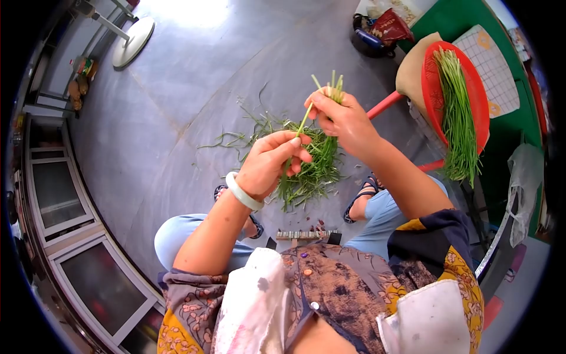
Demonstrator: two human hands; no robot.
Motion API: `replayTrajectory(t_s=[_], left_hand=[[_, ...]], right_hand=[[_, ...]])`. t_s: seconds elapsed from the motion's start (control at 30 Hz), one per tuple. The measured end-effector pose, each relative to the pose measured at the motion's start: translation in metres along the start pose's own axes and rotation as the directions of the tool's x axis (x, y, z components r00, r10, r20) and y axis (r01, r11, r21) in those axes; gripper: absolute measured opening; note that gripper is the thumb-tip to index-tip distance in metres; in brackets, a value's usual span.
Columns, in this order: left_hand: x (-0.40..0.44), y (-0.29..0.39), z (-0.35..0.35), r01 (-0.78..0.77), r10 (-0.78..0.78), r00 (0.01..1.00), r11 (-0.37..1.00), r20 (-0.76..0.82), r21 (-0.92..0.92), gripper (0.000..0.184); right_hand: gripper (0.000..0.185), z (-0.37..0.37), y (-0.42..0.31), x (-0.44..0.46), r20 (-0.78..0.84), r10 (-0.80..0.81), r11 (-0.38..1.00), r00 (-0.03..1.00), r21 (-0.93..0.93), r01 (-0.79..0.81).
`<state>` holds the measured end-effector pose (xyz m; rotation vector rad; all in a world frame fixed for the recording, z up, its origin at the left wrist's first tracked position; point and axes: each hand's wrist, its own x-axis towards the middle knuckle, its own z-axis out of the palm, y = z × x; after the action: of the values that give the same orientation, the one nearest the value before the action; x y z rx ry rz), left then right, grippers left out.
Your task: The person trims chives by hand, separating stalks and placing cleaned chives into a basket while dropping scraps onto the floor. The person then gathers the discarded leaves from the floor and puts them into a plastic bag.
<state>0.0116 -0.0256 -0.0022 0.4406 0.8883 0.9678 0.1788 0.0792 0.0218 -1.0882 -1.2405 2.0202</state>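
Observation:
My right hand (pixel 345 121) is closed round a small bunch of garlic chives (pixel 334 82), whose pale stem ends stick up above the fingers. One chive stalk (pixel 303 121) slants down from it to my left hand (pixel 274 156), which pinches its lower end between thumb and fingertips. A pale bracelet (pixel 244 191) circles the left wrist. Below both hands, a loose heap of green chive leaves and scraps (pixel 321 165) lies on the grey floor, partly hidden by the hands. To the right, a red plastic basket (pixel 428 94) holds a neat bundle of long chives (pixel 460 118).
The basket rests on a stool-like stand with red legs (pixel 383 105), beside a green table (pixel 501 68). A dark bag with a red packet (pixel 392 26) sits at the upper right. Glass-fronted cabinets (pixel 103 283) line the left, and a round white stand base (pixel 134 42) stands farther off.

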Motion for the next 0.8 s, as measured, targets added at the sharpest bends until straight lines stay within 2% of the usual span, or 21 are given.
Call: replayTrajectory(t_s=[0.1, 0.23, 0.27, 0.37, 0.47, 0.6, 0.7, 0.8], left_hand=[[-0.005, -0.003, 0.005, -0.072, 0.074, 0.996, 0.997, -0.054, 0.039, 0.020], [-0.003, -0.006, 0.008, -0.129, 0.135, 0.988, 0.988, -0.077, 0.087, 0.021], [-0.004, -0.006, 0.009, -0.139, 0.146, 0.986, 0.986, -0.078, 0.092, 0.020], [-0.006, -0.008, 0.011, -0.166, 0.174, 0.982, 0.980, -0.074, 0.108, 0.019], [-0.009, -0.009, 0.014, -0.177, 0.187, 0.980, 0.976, -0.074, 0.127, 0.018], [-0.013, -0.016, 0.024, -0.149, 0.155, 0.987, 0.978, -0.029, 0.146, 0.018], [-0.011, -0.024, 0.030, -0.154, 0.156, 0.988, 0.975, 0.001, 0.158, 0.019], [-0.019, -0.029, 0.027, -0.185, 0.189, 0.982, 0.964, -0.002, 0.192, 0.019]], right_hand=[[0.021, 0.002, 0.004, -0.006, -0.033, -0.030, 0.996, 0.999, 0.078, 0.032], [0.015, -0.006, 0.004, -0.004, -0.246, -0.166, 0.964, 0.955, 0.164, 0.210], [0.012, -0.008, 0.003, -0.004, -0.272, -0.156, 0.955, 0.950, 0.203, 0.215], [0.015, -0.021, 0.009, -0.009, -0.199, -0.123, 0.979, 0.972, 0.134, 0.151], [0.015, -0.009, 0.006, -0.022, -0.151, -0.018, 0.995, 0.988, 0.093, 0.032], [0.012, 0.010, 0.008, -0.044, 0.076, -0.096, 0.991, 0.992, -0.086, 0.103], [0.014, -0.002, 0.023, -0.032, 0.032, -0.141, 0.979, 0.989, -0.146, 0.145], [0.018, -0.007, 0.014, -0.027, -0.131, -0.151, 0.988, 0.980, -0.048, 0.146]])
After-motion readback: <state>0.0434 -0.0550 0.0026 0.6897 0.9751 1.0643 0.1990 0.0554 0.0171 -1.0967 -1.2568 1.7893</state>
